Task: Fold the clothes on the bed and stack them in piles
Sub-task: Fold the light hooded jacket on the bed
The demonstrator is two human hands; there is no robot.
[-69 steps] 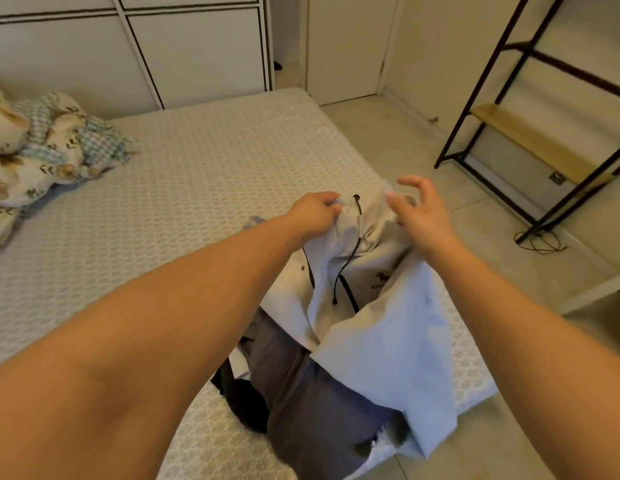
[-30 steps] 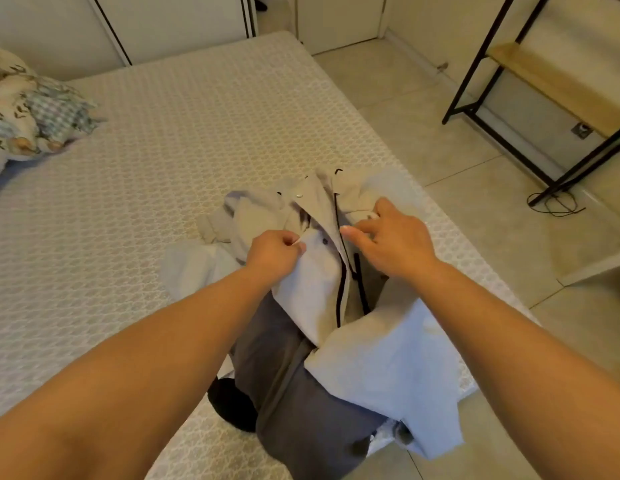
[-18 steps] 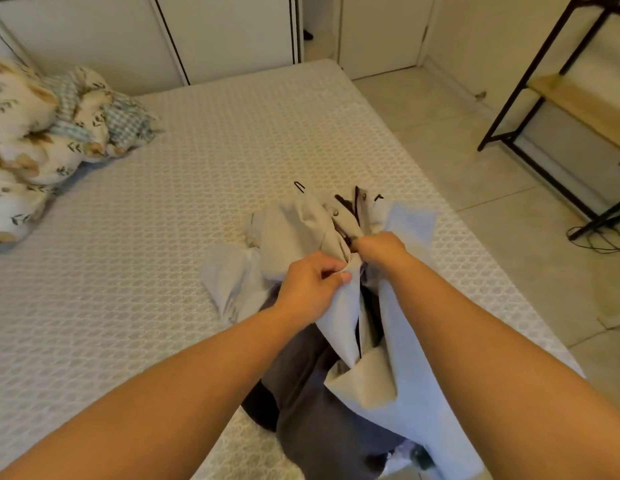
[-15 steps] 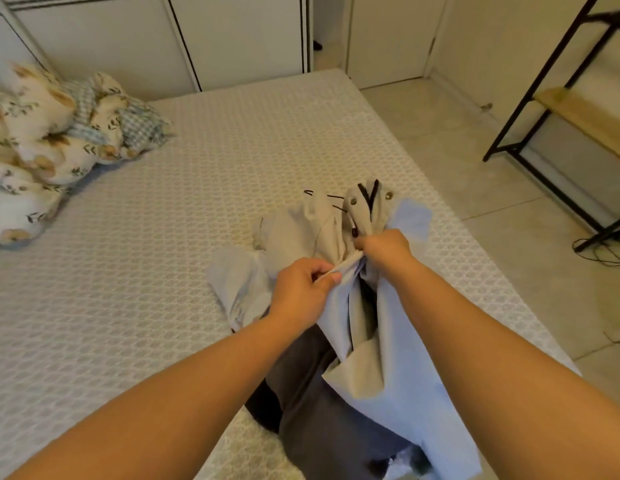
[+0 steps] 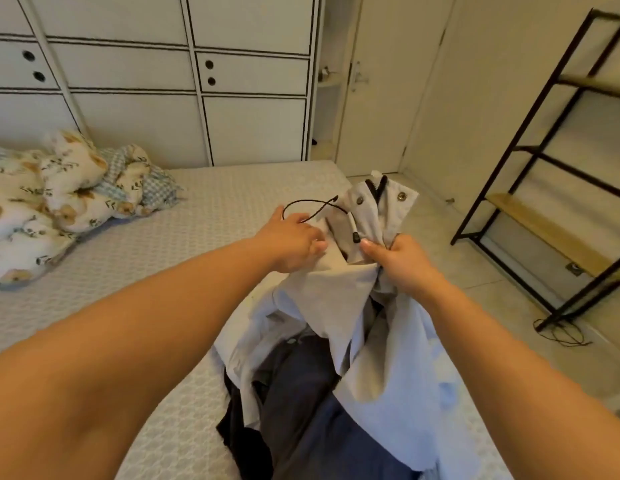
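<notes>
A pale grey jacket (image 5: 388, 358) with snap buttons, a black zip and black drawcords hangs lifted above the bed (image 5: 183, 258). My right hand (image 5: 398, 261) grips a bunch of its collar fabric, the snaps standing up above my fist. My left hand (image 5: 294, 242) holds the cloth just left of that, fingers curled into it, with a black cord looping over the knuckles. Below the jacket a dark grey garment (image 5: 301, 403) and something black (image 5: 246, 441) lie in a heap near the bed's near edge.
A crumpled floral and checked quilt (image 5: 62, 199) lies at the bed's far left. White cupboards (image 5: 163, 91) stand behind the bed. On the tiled floor to the right is a black metal shelf with wooden boards (image 5: 551, 230) and a loose cable (image 5: 561, 332).
Both hands have raised the jacket's collar off the heap and away from me; the garment now hangs from my grip instead of lying bunched on the bed. My head has tilted up.
</notes>
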